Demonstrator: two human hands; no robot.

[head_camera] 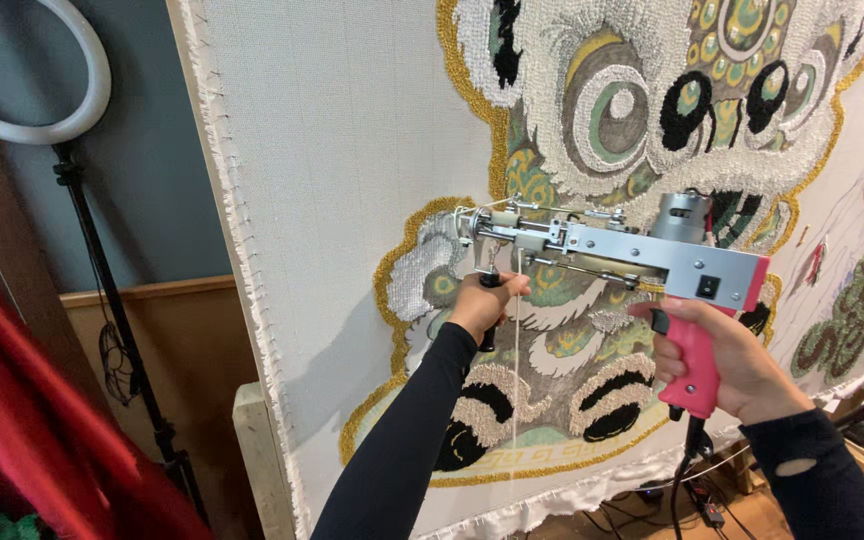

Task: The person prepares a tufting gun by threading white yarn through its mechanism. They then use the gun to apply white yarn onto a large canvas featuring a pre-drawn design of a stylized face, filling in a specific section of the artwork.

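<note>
The cloth (pixel 332 200) is cut off at the top and right, its tufted lion (pixel 642 150) partly hidden behind the gun (pixel 612 245). The right hand (pixel 727 365) is clamped round the pink grip below the motor; the left hand (pixel 482 300) is closed on the front handle, whose lower end is hidden. A yarn (pixel 516 350) hangs beside those fingers. A ring lamp (pixel 62 90) stands well left.

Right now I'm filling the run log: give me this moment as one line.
left hand: grips tufting gun's front handle | right hand: holds pink grip | tufting gun: tip against stretched cloth | yarn: hangs down
</note>
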